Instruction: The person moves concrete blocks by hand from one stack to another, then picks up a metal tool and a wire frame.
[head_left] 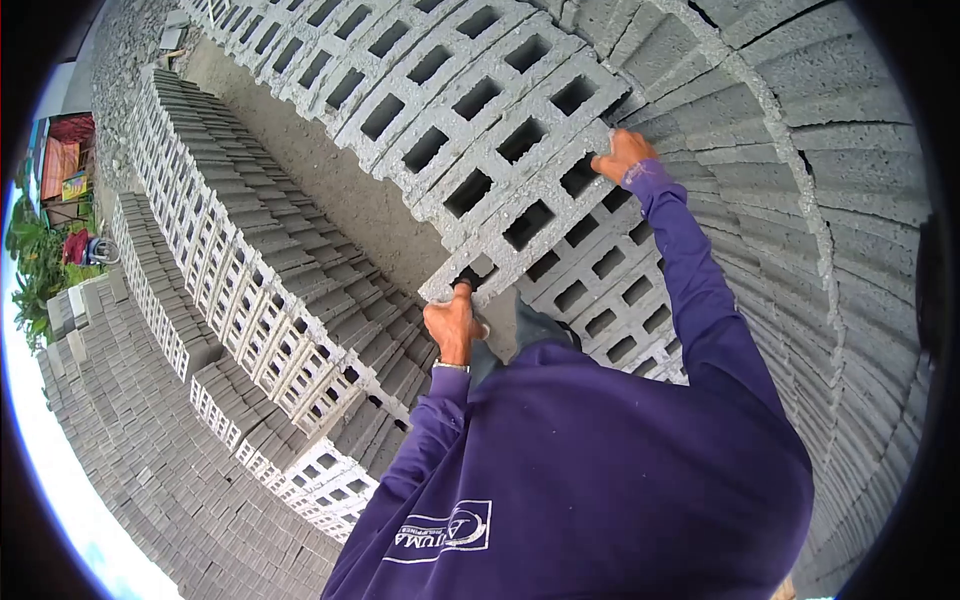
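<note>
Just off centre toward one o'clock: hollow concrete block (500, 252) held at both ends

My left hand (453, 325), near the dial's hub, grips the block at its end cell (487, 267); my right hand (625, 157), between one and two o'clock, grasps the opposite end. I cannot tell whether the block bears on the adjoining block row (447, 112) toward twelve o'clock. I judge slippage the chief hazard: were the left hold lost, the block could drop toward the trouser legs (540, 328). Uneven lifting could pinch the right hand against the row.
</note>
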